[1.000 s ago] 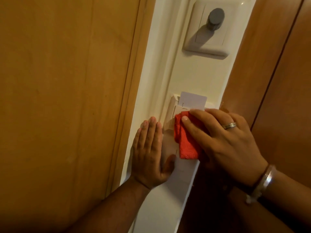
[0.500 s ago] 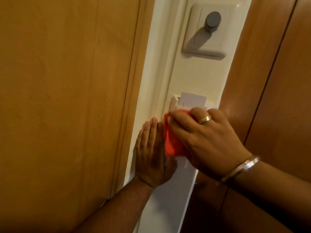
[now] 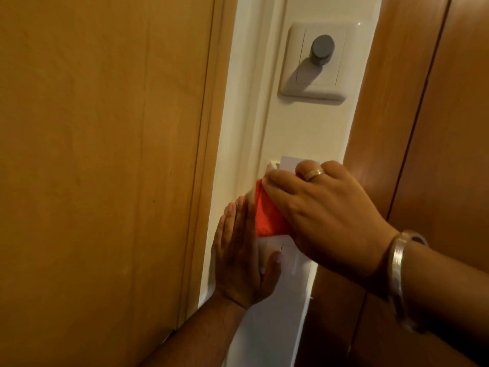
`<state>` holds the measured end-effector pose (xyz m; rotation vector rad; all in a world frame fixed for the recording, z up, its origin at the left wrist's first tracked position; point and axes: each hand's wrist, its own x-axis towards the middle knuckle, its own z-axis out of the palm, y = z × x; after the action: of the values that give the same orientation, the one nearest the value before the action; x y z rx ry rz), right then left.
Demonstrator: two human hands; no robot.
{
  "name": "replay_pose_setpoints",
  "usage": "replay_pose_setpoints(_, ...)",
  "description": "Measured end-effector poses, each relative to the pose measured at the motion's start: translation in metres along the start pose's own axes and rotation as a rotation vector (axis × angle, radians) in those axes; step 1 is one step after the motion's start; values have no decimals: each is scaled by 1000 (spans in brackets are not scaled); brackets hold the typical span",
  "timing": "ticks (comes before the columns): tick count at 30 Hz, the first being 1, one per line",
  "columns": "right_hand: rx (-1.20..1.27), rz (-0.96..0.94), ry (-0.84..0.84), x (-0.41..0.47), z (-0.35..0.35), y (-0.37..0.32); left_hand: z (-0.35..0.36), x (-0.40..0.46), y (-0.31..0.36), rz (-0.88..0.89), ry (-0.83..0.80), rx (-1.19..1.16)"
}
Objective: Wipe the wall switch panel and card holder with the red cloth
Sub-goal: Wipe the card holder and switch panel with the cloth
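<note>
Left hand (image 3: 242, 254) is lying flat on the wall, fingers pressed together. Just right of it, the cloth (image 3: 267, 215) is sitting under the right hand (image 3: 321, 213), which is pressing it against the holder (image 3: 272, 165), card (image 3: 289, 162) poking out above.

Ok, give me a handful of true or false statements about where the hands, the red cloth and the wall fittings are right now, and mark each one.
1. The right hand presses the red cloth against the card holder. True.
2. The left hand holds the cloth. False: it lies flat and open on the white wall strip, beside the cloth.
3. A white card sticks up from the holder. True.
4. The switch panel with the grey knob sits below the card holder. False: it is above it.
5. The right wrist is bare. False: it wears a metal bangle.
</note>
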<state>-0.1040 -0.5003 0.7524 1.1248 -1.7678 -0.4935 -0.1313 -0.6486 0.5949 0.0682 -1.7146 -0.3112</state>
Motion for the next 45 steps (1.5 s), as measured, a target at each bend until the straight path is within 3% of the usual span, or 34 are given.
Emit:
replay_pose_setpoints(5, -23, -71, -70, -13, 10, -15, 2, -3, -2, 21, 33, 40)
replay_pose_setpoints(10, 74, 7, 85, -16, 12, 4, 5, -2, -4, 57, 38, 89)
replay_pose_setpoints(15, 24, -160, 50, -42, 33, 0, 4, -4, -5, 67, 24, 107)
replay_pose_setpoints(20, 78, 45, 160, -33, 24, 5, 3, -4, -4, 43, 13, 135)
replay_pose_setpoints(25, 51, -36, 164, -45, 28, -3, 4, -3, -5, 58, 15, 112)
replay_pose_setpoints(30, 78, 135, 189, -43, 27, 12, 5, -2, -5, 42, 22, 119)
replay_pose_setpoints(34, 71, 51, 136, -64, 37, 3, 6, -3, -6, 47, 24, 114)
replay_pose_setpoints(39, 129, 256, 183, -54, 28, 23, 5, -2, -5, 28, 18, 121)
replay_pose_setpoints(45, 43, 178, 170, -59, 27, 24, 5, -2, -5, 31, 21, 111)
